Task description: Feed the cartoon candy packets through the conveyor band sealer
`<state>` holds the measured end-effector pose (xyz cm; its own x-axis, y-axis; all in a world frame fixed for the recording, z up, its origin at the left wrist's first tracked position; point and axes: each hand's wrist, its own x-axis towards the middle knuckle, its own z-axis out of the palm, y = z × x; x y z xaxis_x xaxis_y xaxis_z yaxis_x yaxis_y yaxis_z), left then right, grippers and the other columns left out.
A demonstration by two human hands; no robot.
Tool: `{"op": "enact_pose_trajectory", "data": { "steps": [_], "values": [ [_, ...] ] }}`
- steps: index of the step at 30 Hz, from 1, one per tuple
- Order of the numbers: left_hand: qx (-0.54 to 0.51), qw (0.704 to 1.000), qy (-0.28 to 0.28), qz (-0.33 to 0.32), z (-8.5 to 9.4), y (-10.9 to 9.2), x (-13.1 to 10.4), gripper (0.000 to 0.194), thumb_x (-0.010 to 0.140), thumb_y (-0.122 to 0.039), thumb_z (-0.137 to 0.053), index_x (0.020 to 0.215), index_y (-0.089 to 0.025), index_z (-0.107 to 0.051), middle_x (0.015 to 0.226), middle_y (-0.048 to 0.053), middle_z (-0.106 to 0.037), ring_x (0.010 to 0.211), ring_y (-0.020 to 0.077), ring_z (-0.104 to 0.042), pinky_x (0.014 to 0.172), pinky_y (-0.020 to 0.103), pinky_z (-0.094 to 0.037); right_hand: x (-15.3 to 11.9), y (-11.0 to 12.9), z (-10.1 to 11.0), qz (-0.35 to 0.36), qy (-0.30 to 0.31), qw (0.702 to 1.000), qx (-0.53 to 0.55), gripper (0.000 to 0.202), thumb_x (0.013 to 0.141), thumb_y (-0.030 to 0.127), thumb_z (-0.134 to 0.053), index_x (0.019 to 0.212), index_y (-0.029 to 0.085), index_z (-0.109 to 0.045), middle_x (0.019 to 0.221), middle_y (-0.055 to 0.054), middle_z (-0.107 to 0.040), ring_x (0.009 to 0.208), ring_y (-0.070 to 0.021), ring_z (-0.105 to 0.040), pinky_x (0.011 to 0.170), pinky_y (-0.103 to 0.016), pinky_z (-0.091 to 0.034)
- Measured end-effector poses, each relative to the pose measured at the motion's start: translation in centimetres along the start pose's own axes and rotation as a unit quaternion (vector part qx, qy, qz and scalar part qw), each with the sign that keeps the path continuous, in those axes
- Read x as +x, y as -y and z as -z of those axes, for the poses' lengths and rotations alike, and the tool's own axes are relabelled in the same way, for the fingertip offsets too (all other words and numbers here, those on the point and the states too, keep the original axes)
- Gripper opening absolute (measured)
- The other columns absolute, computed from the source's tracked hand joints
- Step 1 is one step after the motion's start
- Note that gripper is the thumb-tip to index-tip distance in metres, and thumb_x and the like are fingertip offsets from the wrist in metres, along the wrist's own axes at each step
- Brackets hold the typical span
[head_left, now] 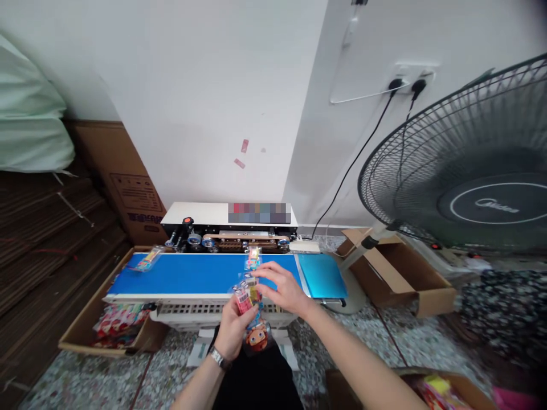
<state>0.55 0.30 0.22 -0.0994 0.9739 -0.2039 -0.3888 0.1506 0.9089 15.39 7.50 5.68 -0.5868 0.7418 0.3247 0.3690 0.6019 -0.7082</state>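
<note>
My left hand (233,330) is closed around a bunch of small clear plastic packets (243,304) with colourful contents and a printed barcode. A cartoon face (257,337) shows on the lower part of the bunch. My right hand (282,287) reaches in from the right with fingers stretched and apart, its fingertips at the top of the bunch. Just beyond them another packet (253,259) lies at the far edge of the blue conveyor belt (205,273), against the band sealing machine (243,242). One more packet (148,259) rests on the belt's left end.
Below the belt's left end, a cardboard box (92,346) holds several red packets. A blue plate (322,276) extends the belt rightward. At right stand a large fan (453,165) and an open carton (391,273). Another box (410,373) with packets sits lower right. Flattened cardboard (43,245) is stacked left.
</note>
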Motion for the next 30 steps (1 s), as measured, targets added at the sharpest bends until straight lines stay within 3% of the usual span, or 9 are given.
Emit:
{"op": "enact_pose_trajectory", "data": {
  "steps": [3, 8, 13, 15, 19, 22, 25, 27, 30],
  "values": [
    [0.008, 1.0, 0.006, -0.008, -0.2, -0.1, -0.2, 0.036, 0.063, -0.025, -0.071, 0.096, -0.014, -0.062, 0.092, 0.008, -0.069, 0.079, 0.0188, -0.061, 0.075, 0.031, -0.046, -0.1, 0.5, -0.2, -0.004, -0.002, 1.0, -0.024, 0.026, 0.084, 0.026, -0.05, 0.109, 0.024, -0.058, 0.104, -0.005, -0.057, 0.098, -0.0171, -0.053, 0.087, -0.031, -0.043],
    [0.012, 1.0, 0.011, -0.011, -0.3, -0.3, -0.3, 0.031, 0.064, -0.025, -0.071, 0.092, -0.015, -0.062, 0.088, 0.007, -0.069, 0.077, 0.0176, -0.061, 0.073, 0.03, -0.046, -0.4, 0.6, -1.0, -0.044, -0.019, 0.998, 0.047, 0.018, 0.084, 0.022, -0.049, 0.095, 0.022, -0.062, 0.093, -0.004, -0.061, 0.09, -0.0158, -0.056, 0.08, -0.028, -0.045],
    [-0.012, 1.0, 0.0, -0.027, -0.7, -0.5, -0.3, 0.038, 0.065, -0.024, -0.069, 0.101, -0.018, -0.057, 0.097, 0.007, -0.067, 0.084, 0.0183, -0.061, 0.078, 0.032, -0.045, -1.9, 0.1, -3.2, -0.164, -0.101, 0.962, 0.195, 0.034, 0.081, 0.029, -0.054, 0.114, 0.023, -0.05, 0.104, -0.005, -0.057, 0.08, -0.0139, -0.058, 0.07, -0.027, -0.049],
    [-0.022, 0.999, -0.005, -0.033, -1.0, -0.8, -0.2, 0.041, 0.064, -0.023, -0.07, 0.102, -0.019, -0.057, 0.1, 0.008, -0.066, 0.087, 0.0193, -0.061, 0.08, 0.032, -0.045, -2.4, -0.2, -4.3, -0.196, -0.12, 0.945, 0.233, 0.029, 0.081, 0.033, -0.054, 0.106, 0.02, -0.053, 0.097, -0.005, -0.059, 0.08, -0.0145, -0.058, 0.071, -0.027, -0.049],
    [-0.054, 0.998, 0.006, -0.014, -1.2, -0.7, 0.0, 0.038, 0.065, -0.024, -0.069, 0.101, -0.018, -0.058, 0.098, 0.009, -0.066, 0.088, 0.0204, -0.061, 0.081, 0.034, -0.045, -2.8, -1.3, -5.1, -0.209, -0.158, 0.941, 0.215, 0.023, 0.082, 0.04, -0.049, 0.083, 0.018, -0.057, 0.079, -0.002, -0.061, 0.075, -0.0153, -0.057, 0.068, -0.026, -0.047],
    [-0.083, 0.996, -0.023, 0.03, -0.7, -0.2, 0.1, 0.034, 0.063, -0.025, -0.071, 0.094, -0.016, -0.061, 0.091, 0.008, -0.067, 0.083, 0.0203, -0.063, 0.078, 0.034, -0.046, -2.9, -3.9, -3.9, -0.251, -0.261, 0.913, 0.191, 0.029, 0.081, 0.045, -0.047, 0.086, 0.018, -0.054, 0.076, -0.002, -0.061, 0.067, -0.015, -0.056, 0.059, -0.024, -0.045],
    [-0.114, 0.99, -0.038, 0.078, 0.0, 0.3, 0.1, 0.031, 0.06, -0.026, -0.073, 0.087, -0.016, -0.061, 0.081, 0.006, -0.068, 0.071, 0.0177, -0.064, 0.069, 0.031, -0.048, -3.4, -8.3, -1.3, -0.314, -0.326, 0.884, 0.117, 0.037, 0.079, 0.051, -0.043, 0.089, 0.017, -0.054, 0.075, -0.004, -0.063, 0.063, -0.0164, -0.057, 0.055, -0.025, -0.044],
    [-0.119, 0.988, -0.03, 0.093, 0.3, 0.5, 0.0, 0.028, 0.061, -0.027, -0.073, 0.083, -0.016, -0.061, 0.073, 0.005, -0.068, 0.062, 0.0154, -0.062, 0.062, 0.029, -0.048, -3.9, -11.3, 0.5, -0.378, -0.326, 0.866, -0.002, 0.038, 0.078, 0.051, -0.04, 0.085, 0.017, -0.056, 0.069, -0.003, -0.063, 0.061, -0.0173, -0.058, 0.052, -0.025, -0.042],
    [-0.103, 0.989, -0.035, 0.104, 0.2, 0.3, -0.2, 0.027, 0.059, -0.027, -0.074, 0.078, -0.014, -0.06, 0.066, 0.004, -0.067, 0.056, 0.0131, -0.06, 0.057, 0.026, -0.046, -4.1, -14.2, 2.3, -0.415, -0.31, 0.853, -0.068, 0.033, 0.076, 0.046, -0.041, 0.079, 0.018, -0.059, 0.061, -0.001, -0.061, 0.058, -0.0175, -0.057, 0.051, -0.024, -0.039]
  ]
}}
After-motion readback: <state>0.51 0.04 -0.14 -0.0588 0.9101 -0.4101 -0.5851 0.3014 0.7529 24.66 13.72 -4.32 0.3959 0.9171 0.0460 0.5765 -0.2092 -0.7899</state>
